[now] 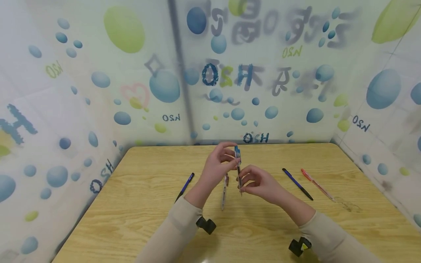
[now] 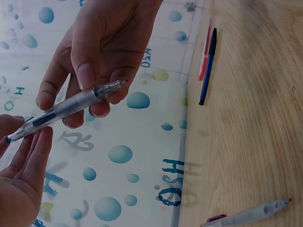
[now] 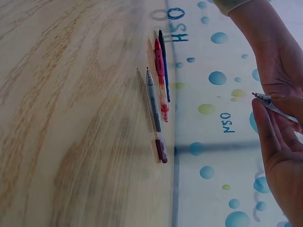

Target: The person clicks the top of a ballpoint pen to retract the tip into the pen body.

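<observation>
Both hands hold one clear-barrelled pen (image 1: 239, 170) with a blue top, raised steeply over the table. My left hand (image 1: 218, 166) pinches it near the blue end. My right hand (image 1: 263, 184) grips it low down, with thumb and fingertips near the writing tip. In the left wrist view the pen (image 2: 71, 104) slants across, its reddish point bare past the right thumb. Only the tip part of this pen (image 3: 272, 104) shows in the right wrist view. Below the hands lies a clear pen (image 1: 224, 193) with a dark red clip.
On the right of the wooden table (image 1: 256, 226) lie a blue pen (image 1: 297, 183) with black ends and a red pen (image 1: 317, 184). Another blue pen (image 1: 185, 187) lies left, beside a red pen (image 3: 161, 71) seen in the right wrist view. Printed curtains (image 1: 210, 109) surround the table.
</observation>
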Demonstrator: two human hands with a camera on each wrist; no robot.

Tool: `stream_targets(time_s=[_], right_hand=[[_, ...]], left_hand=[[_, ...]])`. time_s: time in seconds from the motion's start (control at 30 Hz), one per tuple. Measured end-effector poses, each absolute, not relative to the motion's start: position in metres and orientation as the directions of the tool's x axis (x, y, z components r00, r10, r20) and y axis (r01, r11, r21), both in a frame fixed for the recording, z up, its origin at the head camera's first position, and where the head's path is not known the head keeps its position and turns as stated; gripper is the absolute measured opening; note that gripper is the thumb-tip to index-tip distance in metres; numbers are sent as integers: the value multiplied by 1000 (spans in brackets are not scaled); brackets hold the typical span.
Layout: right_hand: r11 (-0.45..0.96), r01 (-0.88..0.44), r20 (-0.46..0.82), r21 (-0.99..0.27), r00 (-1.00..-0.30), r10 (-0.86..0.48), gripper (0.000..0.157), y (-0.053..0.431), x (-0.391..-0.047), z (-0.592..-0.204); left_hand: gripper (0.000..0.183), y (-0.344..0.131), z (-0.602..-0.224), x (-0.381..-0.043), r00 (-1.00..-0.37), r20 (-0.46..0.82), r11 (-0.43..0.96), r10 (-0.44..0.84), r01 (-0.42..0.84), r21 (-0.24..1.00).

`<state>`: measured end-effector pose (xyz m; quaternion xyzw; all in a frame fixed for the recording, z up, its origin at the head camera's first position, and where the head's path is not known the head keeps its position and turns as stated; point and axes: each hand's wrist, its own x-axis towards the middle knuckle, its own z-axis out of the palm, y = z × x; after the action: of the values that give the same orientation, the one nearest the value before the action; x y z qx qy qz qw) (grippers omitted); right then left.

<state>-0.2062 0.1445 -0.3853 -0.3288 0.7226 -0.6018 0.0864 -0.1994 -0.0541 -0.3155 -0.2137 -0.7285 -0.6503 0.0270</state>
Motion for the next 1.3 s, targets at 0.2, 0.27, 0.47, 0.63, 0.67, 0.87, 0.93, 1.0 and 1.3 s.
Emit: stream_targets(time_s=[0.2,0.27,0.47,0.63,0.67,0.87,0.93,1.0,1.3], right_hand=[[62,-372,271,-926,-771,-577,28,144,-206,-386],[67,-375,272,-925,-773,-573,28,145,-206,-387],[67,-384,280,-921,-772,-570,27,145,-206,-388],[63,-388,286,-920,-770,-570,27,145,-205,-388],[64,-386,284,-920,-771,-570,27,145,-205,-388],[81,-368,260,-926,-780,-569,26,146,-205,-386],[87,-366,254,-927,-781,-570,26,146,-205,-385],[92,-367,252,-925,-780,-573,26,147,-205,-384],[93,-381,258,-920,-766,-589,25,149,-204,-383]], left_hand=[[43,-54,-331,-214,-916,286,82,281,320,944],[44,-54,-338,-220,-920,277,85,279,311,947],[39,-53,-342,-223,-921,294,99,255,327,940],[36,-53,-341,-221,-920,306,90,246,336,937],[36,-53,-341,-221,-920,306,87,245,335,938],[35,-55,-340,-222,-918,312,73,244,338,938],[34,-55,-341,-223,-915,317,65,249,342,937],[34,-56,-341,-224,-914,316,56,255,341,938],[28,-58,-338,-224,-913,296,18,281,313,950]])
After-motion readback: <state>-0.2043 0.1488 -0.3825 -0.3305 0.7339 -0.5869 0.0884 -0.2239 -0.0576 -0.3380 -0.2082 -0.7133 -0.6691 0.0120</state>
